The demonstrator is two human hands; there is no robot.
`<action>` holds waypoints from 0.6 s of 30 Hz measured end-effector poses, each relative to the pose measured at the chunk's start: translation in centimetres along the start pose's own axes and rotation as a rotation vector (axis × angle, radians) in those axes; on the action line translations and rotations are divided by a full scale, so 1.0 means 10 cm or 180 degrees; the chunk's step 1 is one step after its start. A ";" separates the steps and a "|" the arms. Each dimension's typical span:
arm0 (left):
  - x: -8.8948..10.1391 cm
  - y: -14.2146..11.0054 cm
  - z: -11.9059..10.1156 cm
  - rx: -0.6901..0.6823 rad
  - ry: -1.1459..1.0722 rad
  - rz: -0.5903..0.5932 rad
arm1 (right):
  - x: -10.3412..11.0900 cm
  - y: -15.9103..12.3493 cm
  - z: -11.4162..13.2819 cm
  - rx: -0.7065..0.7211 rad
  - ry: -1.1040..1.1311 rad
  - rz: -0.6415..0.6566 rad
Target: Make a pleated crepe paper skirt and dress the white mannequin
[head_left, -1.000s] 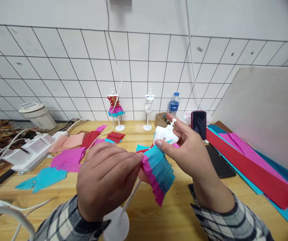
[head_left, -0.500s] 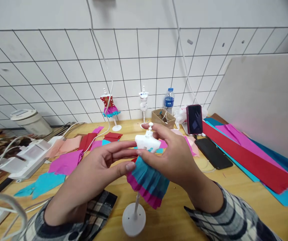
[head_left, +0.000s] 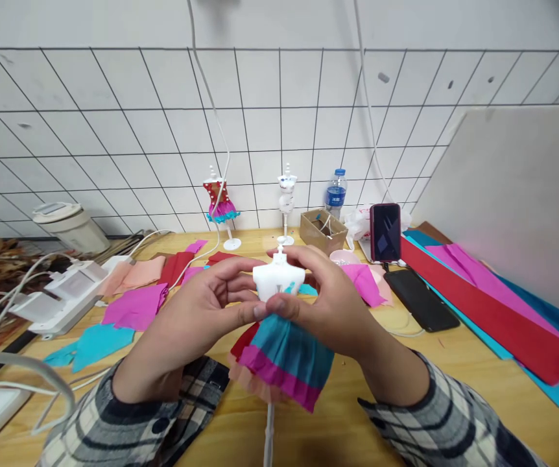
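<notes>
A small white mannequin (head_left: 278, 279) on a thin stand is upright in front of me, wearing a pleated paper skirt (head_left: 282, 360) in teal, magenta, red and peach. My left hand (head_left: 192, 318) and my right hand (head_left: 328, 305) both wrap around its waist from either side. The two thumbs press together at the top of the skirt, just under the white torso. The stand's pole runs down out of the frame's bottom edge.
Loose paper pieces (head_left: 136, 305) in magenta, teal, red and peach lie at left. Long paper strips (head_left: 484, 311) lie at right beside two phones (head_left: 385, 231). Two more mannequins (head_left: 220, 201), a cardboard box (head_left: 322, 230), a water bottle (head_left: 336, 192) and white cables (head_left: 41, 305) sit nearby.
The mannequin has turned from tilted to upright and facing me. My left hand moved from the skirt's side to the waist, and both thumbs now meet under the torso.
</notes>
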State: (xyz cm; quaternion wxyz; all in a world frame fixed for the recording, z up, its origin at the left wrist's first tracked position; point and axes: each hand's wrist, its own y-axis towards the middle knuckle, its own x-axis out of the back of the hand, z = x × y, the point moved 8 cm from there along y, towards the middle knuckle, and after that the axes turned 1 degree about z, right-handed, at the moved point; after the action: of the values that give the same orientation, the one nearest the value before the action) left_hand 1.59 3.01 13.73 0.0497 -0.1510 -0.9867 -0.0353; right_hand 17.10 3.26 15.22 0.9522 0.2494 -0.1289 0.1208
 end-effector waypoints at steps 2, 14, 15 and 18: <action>0.09 0.01 -0.01 -0.0132 -0.0045 -0.0218 | 0.00 0.02 -0.11 -0.0302 0.0331 0.0306; 0.27 -0.05 -0.20 -0.0415 0.0291 -0.0821 | -0.21 -0.03 -0.35 -0.1277 0.0526 0.1210; 0.26 -0.06 -0.19 -0.0393 0.0304 -0.0840 | -0.22 -0.03 -0.35 -0.1247 0.0524 0.1183; 0.24 -0.07 -0.17 -0.0272 0.0332 -0.0848 | -0.22 -0.01 -0.36 -0.1099 0.0441 0.1082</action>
State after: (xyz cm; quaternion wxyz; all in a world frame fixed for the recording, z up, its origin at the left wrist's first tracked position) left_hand -0.72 2.88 15.60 0.0892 -0.0187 -0.9916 -0.0914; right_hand 15.69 4.64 11.51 0.9532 0.0489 -0.1221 0.2721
